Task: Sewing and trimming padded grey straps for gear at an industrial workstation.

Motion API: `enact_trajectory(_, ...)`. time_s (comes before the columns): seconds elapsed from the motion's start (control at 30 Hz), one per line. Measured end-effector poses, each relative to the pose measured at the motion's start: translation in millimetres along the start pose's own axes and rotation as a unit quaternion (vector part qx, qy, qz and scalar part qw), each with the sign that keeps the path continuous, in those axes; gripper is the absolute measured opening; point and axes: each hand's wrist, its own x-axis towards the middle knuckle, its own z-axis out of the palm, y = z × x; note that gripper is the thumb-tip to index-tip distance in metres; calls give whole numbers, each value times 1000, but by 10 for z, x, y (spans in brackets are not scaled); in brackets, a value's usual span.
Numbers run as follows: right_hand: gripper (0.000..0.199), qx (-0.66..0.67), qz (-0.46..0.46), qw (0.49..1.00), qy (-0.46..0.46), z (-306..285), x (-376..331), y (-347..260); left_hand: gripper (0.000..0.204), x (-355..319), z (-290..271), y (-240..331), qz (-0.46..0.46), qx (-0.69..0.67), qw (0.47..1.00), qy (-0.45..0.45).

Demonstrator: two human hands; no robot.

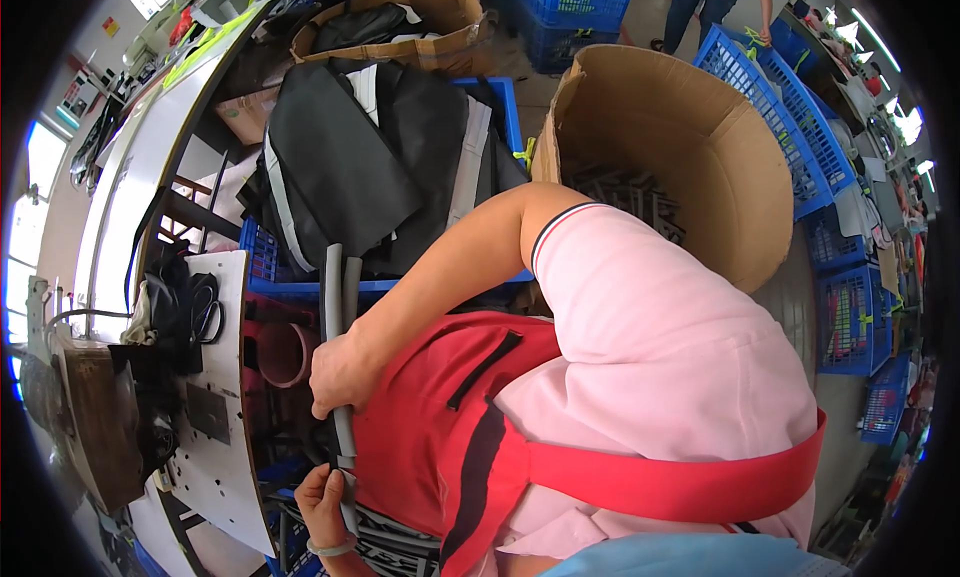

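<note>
Two long grey tube-like strips [335,277] run side by side along the front of my red apron [420,377]. My right hand [342,375] is closed around them near their middle, and their upper ends stick out past it. Lower down, my left hand [322,497], with a pale band at the wrist, pinches a strip near its lower part between thumb and fingers. More grey strips [400,545] lie piled below, next to my left wrist. Whether the strips are joined where my fingers cover them is hidden.
A sewing machine [95,407] and its white table [215,417] stand at the left. Black pieces with pale strips [340,157] fill a blue crate [262,252]. A large cardboard box [690,127] holds many small grey pieces. Blue crates [850,317] line the right; another person [700,7] stands behind.
</note>
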Motion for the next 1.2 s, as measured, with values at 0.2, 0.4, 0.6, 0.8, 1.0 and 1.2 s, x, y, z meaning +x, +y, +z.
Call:
enact_trajectory(0.2,24,-41,-15,999,13,-43,191,145,13,39,-20,-88,33,-1,998,50)
enact_trajectory(0.4,25,-111,-61,992,5,-55,309,237,12,98,-47,-116,-9,2,1000,-15)
enact_trajectory(0.6,24,-111,-58,992,19,-81,401,341,19,192,-54,53,43,178,979,84)
enact_trajectory(0.8,39,-89,-73,974,197,-366,675,415,14,37,-220,539,232,467,793,315)
enact_trajectory(1.0,32,-164,-40,952,255,-740,1199,533,23,290,-705,735,217,425,789,388)
enact_trajectory(1.2,38,-178,-13,955,238,-701,1721,773,29,658,-1171,468,193,258,868,377)
